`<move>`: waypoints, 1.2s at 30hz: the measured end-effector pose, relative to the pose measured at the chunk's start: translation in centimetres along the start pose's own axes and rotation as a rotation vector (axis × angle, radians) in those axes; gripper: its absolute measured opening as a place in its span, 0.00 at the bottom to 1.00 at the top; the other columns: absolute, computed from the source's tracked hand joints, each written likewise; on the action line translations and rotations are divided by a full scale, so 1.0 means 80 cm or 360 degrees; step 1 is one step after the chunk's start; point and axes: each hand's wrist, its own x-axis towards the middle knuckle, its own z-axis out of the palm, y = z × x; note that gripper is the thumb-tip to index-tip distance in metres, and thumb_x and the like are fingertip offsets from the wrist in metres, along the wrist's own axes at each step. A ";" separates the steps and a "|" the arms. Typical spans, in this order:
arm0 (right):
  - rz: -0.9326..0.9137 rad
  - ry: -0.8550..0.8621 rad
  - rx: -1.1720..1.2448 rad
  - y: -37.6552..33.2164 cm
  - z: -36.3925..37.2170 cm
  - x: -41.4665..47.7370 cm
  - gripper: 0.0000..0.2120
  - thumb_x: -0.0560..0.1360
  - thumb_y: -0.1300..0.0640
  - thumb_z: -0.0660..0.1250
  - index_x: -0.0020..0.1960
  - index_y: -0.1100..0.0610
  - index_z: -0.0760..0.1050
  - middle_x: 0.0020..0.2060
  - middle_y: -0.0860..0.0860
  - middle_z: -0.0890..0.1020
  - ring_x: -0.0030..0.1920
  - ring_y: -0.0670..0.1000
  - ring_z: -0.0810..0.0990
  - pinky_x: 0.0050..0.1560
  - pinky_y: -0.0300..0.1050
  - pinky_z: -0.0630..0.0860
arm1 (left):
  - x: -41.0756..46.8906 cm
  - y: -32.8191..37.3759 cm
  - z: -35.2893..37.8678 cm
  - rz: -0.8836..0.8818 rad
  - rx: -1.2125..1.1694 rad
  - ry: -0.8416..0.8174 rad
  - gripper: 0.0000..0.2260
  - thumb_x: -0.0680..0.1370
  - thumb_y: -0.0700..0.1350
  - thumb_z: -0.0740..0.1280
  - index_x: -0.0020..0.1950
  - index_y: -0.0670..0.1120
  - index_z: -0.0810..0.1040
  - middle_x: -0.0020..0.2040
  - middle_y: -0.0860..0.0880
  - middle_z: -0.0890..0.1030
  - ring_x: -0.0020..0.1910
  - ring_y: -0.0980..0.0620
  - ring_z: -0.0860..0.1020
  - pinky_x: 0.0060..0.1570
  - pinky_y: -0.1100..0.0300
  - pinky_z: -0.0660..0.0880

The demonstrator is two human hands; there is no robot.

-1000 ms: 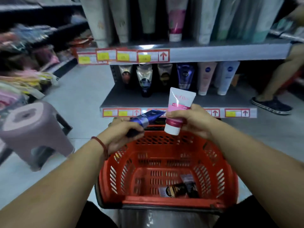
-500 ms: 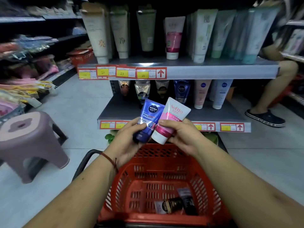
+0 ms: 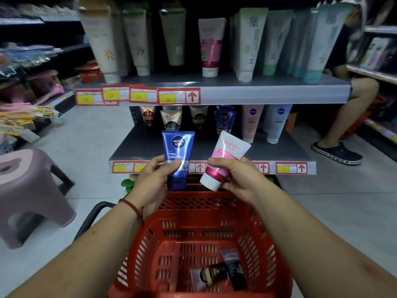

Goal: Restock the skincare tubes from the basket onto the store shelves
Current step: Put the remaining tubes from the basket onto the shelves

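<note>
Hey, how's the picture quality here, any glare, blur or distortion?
Head view: dim overall; glare streaks the blue tube and upper shelf; stool and left edge blurred; wide angle bends the frame's edges; label on the pink tube is legible.

a blue tube with a dark cap stands upright, cap down, held in the left hand above the far rim of the red basket. just beside it, apart, a white and pink tube tilts to the right, cap down, held in the right hand. on the basket floor lie a black and gold tube and a dark tube, touching. the lower shelf and upper shelf carry rows of upright tubes, caps down.
</note>
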 end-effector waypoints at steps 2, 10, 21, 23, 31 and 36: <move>0.0003 0.0055 0.0036 -0.006 -0.009 0.007 0.19 0.68 0.68 0.78 0.56 0.59 0.78 0.46 0.57 0.85 0.47 0.56 0.86 0.50 0.63 0.83 | 0.016 0.005 0.010 0.0064 0.0115 -0.0002 0.17 0.77 0.41 0.72 0.65 0.42 0.77 0.59 0.42 0.84 0.53 0.44 0.83 0.47 0.51 0.83; -0.0012 0.0201 0.0058 -0.022 -0.061 0.046 0.26 0.62 0.66 0.82 0.58 0.60 0.78 0.47 0.58 0.86 0.50 0.59 0.86 0.51 0.67 0.82 | 0.126 0.005 0.107 0.0190 0.0415 -0.0059 0.13 0.74 0.37 0.75 0.55 0.45 0.77 0.49 0.47 0.86 0.52 0.45 0.84 0.57 0.48 0.79; 0.0039 0.0230 0.0103 -0.031 -0.095 0.078 0.26 0.64 0.66 0.81 0.60 0.58 0.78 0.50 0.58 0.86 0.50 0.58 0.86 0.50 0.64 0.83 | 0.218 -0.045 0.159 0.0246 0.0601 -0.0219 0.21 0.72 0.32 0.75 0.64 0.38 0.75 0.54 0.40 0.85 0.52 0.44 0.84 0.54 0.51 0.81; 0.0053 0.0232 0.0086 -0.025 -0.097 0.080 0.28 0.63 0.65 0.82 0.60 0.58 0.78 0.50 0.57 0.86 0.50 0.58 0.86 0.50 0.64 0.83 | 0.222 -0.052 0.157 0.0229 0.0592 -0.0250 0.21 0.73 0.33 0.74 0.65 0.38 0.75 0.56 0.40 0.84 0.54 0.44 0.84 0.53 0.53 0.82; 0.0037 0.0150 0.0016 -0.024 -0.092 0.071 0.27 0.63 0.66 0.81 0.61 0.58 0.78 0.50 0.57 0.86 0.51 0.57 0.86 0.51 0.65 0.83 | 0.212 -0.039 0.143 0.0115 0.0804 -0.0211 0.23 0.72 0.38 0.77 0.65 0.39 0.77 0.56 0.42 0.85 0.57 0.43 0.83 0.51 0.57 0.80; -0.0041 0.0062 0.0059 -0.045 -0.079 0.048 0.21 0.67 0.67 0.78 0.59 0.60 0.79 0.50 0.59 0.86 0.50 0.57 0.86 0.53 0.64 0.82 | 0.135 -0.001 0.129 0.0075 0.0714 -0.0276 0.14 0.78 0.32 0.68 0.64 0.35 0.75 0.47 0.39 0.81 0.39 0.48 0.79 0.40 0.58 0.80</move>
